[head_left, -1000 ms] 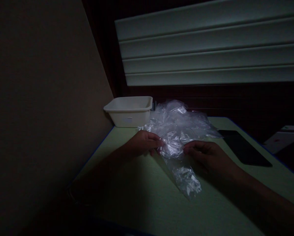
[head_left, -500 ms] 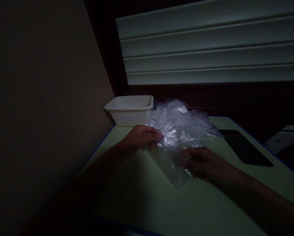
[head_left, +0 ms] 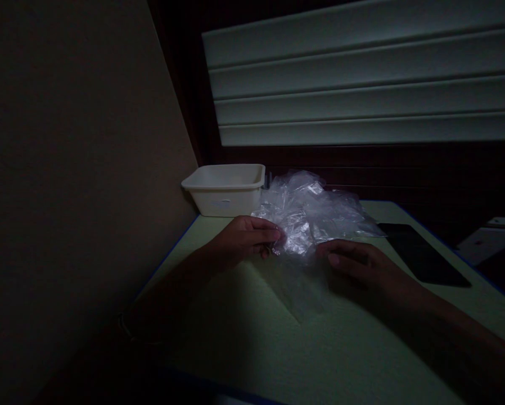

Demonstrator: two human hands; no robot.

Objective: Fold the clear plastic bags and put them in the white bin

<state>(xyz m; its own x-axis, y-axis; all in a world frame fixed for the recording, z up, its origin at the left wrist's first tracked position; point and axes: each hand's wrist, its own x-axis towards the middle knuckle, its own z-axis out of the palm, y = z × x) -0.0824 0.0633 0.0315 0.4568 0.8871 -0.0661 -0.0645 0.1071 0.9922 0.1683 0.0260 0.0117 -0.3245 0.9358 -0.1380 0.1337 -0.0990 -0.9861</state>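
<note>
My left hand (head_left: 258, 236) pinches the near left edge of a clear plastic bag (head_left: 297, 233), crinkled and shiny. The flat lower part of the bag hangs or lies toward me over the table. My right hand (head_left: 356, 261) is at the bag's right side, thumb and fingers apart, fingertips by the plastic; I see nothing gripped in it. Behind the hands, a loose heap of clear plastic bags (head_left: 341, 214) spreads across the table's back, merging with the bag in front.
A cream plastic tub (head_left: 225, 202) stands at the back left by the wall. A dark flat tablet-like slab (head_left: 423, 253) lies on the right of the pale green table (head_left: 244, 343). White boxes (head_left: 491, 242) sit beyond the right edge. The room is dim.
My right hand has let go of the bag's lower part and moved up and slightly right, its fingers opening. My left hand keeps its pinch, barely shifted.
</note>
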